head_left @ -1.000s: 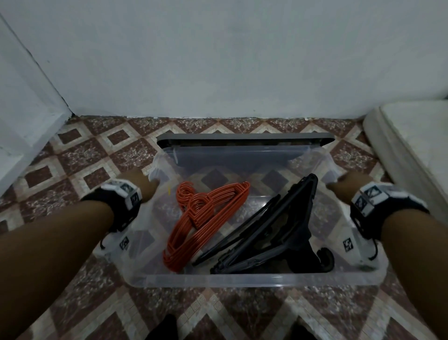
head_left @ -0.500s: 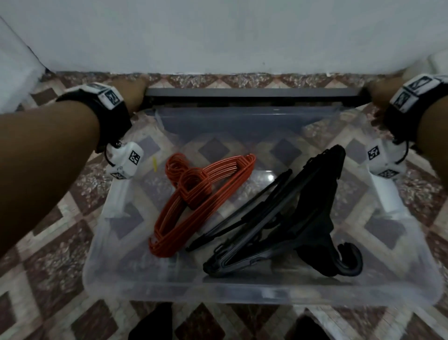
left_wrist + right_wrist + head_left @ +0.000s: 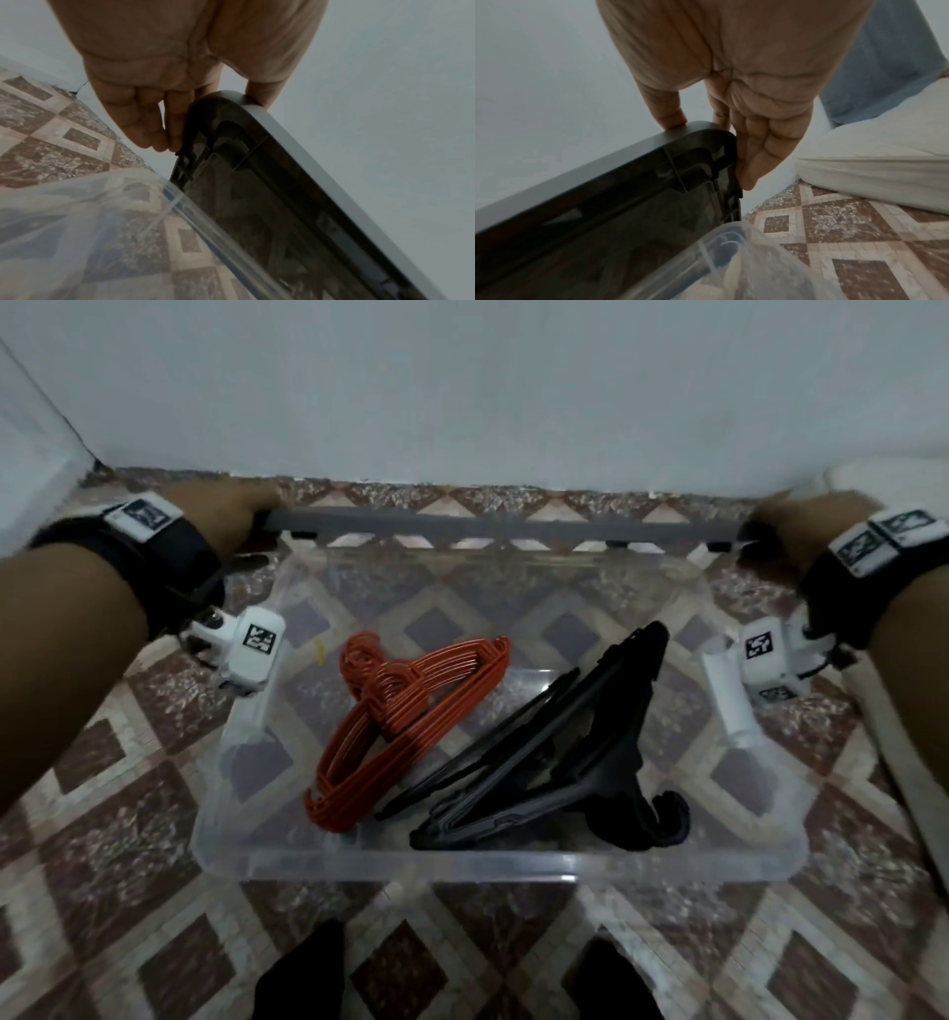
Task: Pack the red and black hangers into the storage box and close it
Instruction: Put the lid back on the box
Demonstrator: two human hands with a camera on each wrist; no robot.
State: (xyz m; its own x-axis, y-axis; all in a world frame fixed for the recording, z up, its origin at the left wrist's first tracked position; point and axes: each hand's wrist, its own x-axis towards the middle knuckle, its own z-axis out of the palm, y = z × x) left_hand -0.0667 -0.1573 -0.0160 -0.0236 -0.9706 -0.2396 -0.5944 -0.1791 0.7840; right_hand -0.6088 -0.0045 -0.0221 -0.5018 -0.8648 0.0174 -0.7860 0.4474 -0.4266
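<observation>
From the head view, one clear storage box point(image 3: 493, 865) on the tiled floor point(image 3: 128, 839) holds one red hanger stack point(image 3: 411, 716) and one black hanger stack point(image 3: 544, 762). At the left wrist, the left hand point(image 3: 164, 85) grasps one corner of the single grey lid point(image 3: 282, 162) behind the box. At the right wrist, the right hand point(image 3: 744, 91) grasps its other corner.

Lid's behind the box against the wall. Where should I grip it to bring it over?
Grip the lid at its two top corners, one hand per end, coming from the sides, as the left hand and right hand do now. It is long, stands on edge behind the box, and its rounded corners give thumb and fingers a rim.
</observation>
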